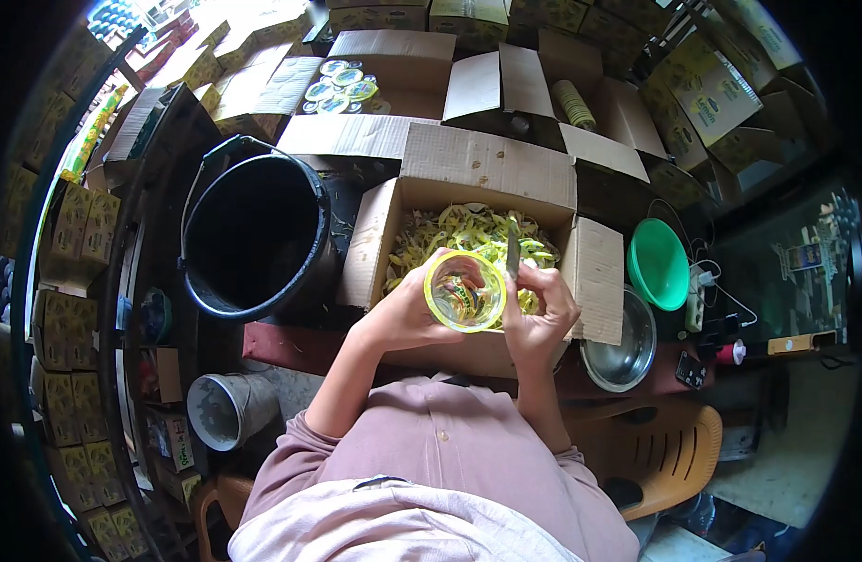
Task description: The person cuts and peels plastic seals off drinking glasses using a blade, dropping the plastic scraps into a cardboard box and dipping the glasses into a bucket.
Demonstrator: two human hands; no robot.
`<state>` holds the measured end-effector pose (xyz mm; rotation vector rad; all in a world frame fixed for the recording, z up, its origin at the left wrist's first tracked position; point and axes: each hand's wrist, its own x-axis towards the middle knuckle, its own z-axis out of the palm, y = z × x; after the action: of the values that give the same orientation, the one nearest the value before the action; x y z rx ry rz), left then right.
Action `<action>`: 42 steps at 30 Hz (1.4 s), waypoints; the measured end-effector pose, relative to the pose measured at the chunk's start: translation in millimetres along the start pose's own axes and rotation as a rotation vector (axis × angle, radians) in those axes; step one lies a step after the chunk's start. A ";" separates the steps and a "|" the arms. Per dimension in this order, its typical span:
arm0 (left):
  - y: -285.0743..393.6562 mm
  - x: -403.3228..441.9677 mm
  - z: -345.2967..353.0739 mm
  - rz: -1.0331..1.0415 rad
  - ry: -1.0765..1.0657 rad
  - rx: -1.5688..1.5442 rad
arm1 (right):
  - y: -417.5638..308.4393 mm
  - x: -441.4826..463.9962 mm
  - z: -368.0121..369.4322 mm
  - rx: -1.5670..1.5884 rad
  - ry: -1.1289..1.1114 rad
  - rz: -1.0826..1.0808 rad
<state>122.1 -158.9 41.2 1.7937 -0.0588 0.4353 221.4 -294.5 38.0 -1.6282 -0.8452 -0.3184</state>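
Note:
My left hand (409, 309) is wrapped round a clear plastic cup (464, 291) with a yellow rim, its opening turned toward me. Some coloured print or content shows inside the cup. Close to the cup's right side, my right hand (540, 307) grips a knife (513, 248) with its blade pointing up. Both hands are over the near part of an open cardboard box (487, 169). Yellow-green strips (449, 228) fill this box behind the cup.
A large black bucket (257, 234) stands left of the box. To the right are a green bowl (658, 264) and a metal bowl (627, 342). Round lids (342, 87) lie in a box behind, and stacked cups (573, 104) in another. A grey bucket (227, 410) is lower left.

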 end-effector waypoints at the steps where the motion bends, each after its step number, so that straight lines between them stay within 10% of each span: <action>1: -1.4 -0.6 -1.1 -0.006 0.006 -0.004 | 0.1 0.8 -0.4 0.004 -0.001 0.027; 9: -4.1 -4.6 -9.4 -0.021 0.110 -0.028 | 23.0 2.6 1.6 0.175 0.003 0.128; 11: -5.5 -7.0 -10.3 -0.048 0.134 -0.016 | 35.4 9.0 -3.9 -0.244 -0.498 0.289; 32: -22.4 -3.3 -3.4 -0.028 0.358 -0.152 | 116.5 -84.8 -95.4 -0.115 0.099 0.646; 42: -26.1 -14.0 -33.7 -0.006 0.617 -0.461 | 113.5 -89.7 -106.8 -0.504 0.131 0.429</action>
<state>107.3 -122.7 19.3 1.1533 0.2588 0.8762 261.3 -428.3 -75.4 -2.1769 -0.3069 -0.3448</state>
